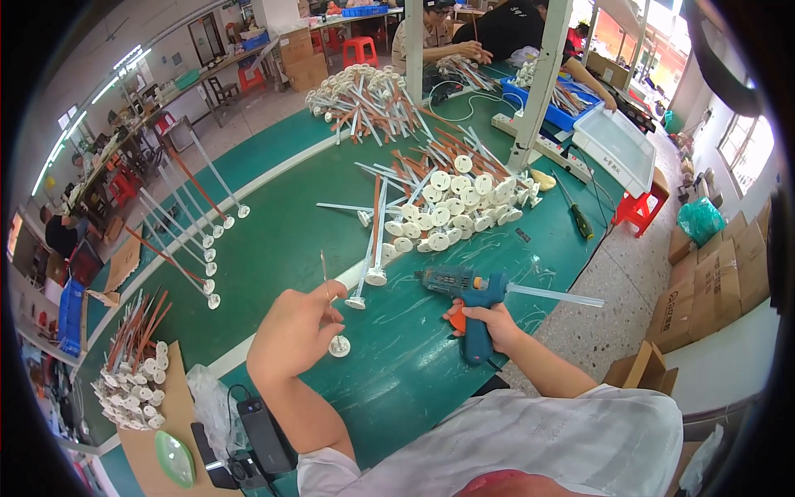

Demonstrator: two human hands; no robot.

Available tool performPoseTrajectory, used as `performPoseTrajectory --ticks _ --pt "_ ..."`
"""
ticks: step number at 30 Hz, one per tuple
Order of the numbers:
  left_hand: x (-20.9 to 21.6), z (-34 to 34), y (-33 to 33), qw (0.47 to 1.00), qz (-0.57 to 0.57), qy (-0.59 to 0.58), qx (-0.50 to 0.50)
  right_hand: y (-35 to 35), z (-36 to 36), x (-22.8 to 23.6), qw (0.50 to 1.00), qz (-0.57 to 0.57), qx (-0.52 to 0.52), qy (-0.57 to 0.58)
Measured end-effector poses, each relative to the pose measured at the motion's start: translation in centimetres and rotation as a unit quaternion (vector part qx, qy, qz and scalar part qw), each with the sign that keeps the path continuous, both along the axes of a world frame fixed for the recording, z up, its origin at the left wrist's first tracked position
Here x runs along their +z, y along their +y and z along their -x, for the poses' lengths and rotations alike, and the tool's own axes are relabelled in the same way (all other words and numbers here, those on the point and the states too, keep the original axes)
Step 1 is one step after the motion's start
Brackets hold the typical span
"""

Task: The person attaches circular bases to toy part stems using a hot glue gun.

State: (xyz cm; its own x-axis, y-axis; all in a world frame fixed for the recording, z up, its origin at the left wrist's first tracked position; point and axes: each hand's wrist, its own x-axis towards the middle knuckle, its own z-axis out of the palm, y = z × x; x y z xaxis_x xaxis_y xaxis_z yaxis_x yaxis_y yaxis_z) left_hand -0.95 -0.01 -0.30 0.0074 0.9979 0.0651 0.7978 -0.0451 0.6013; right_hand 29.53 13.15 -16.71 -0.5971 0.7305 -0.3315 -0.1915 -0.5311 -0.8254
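My left hand (288,338) is closed in a pinch around a thin upright strip with a white round base (339,346), held low over the green table (414,335). Gripped in my right hand (495,325) is a blue-green hot glue gun (447,282), its nozzle toward the left and a finger at the orange trigger (458,316). A clear glue stick (555,295) sticks out of its back. Just beyond my hands, two similar pieces stand on white bases (376,277), next to a big heap of white-based strips (447,207).
Several strips stand in a row on white bases (210,269) at left. Further heaps lie at the back (364,95) and lower left (137,389). A screwdriver (584,225), power strip (542,149) and metal post (538,91) are at right. Co-workers sit across the table.
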Motion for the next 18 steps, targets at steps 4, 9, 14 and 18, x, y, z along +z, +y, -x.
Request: performPoseTrajectory --ticks 4,9,14,18 --pt "0.6 0.2 0.3 1.0 0.017 -0.01 0.019 0.1 -0.1 0.0 1.0 0.001 -0.004 0.006" --pt "0.5 0.3 0.8 0.999 0.014 -0.019 0.048 0.1 0.1 0.0 1.0 0.003 -0.01 0.014" --pt "0.6 -0.2 1.2 0.998 0.043 -0.004 0.039 0.2 -0.1 -0.3 0.999 0.016 -0.014 0.029" --pt "0.6 -0.5 1.2 0.999 0.038 -0.001 0.034 0.1 -0.2 -0.5 0.999 0.012 -0.023 0.035"
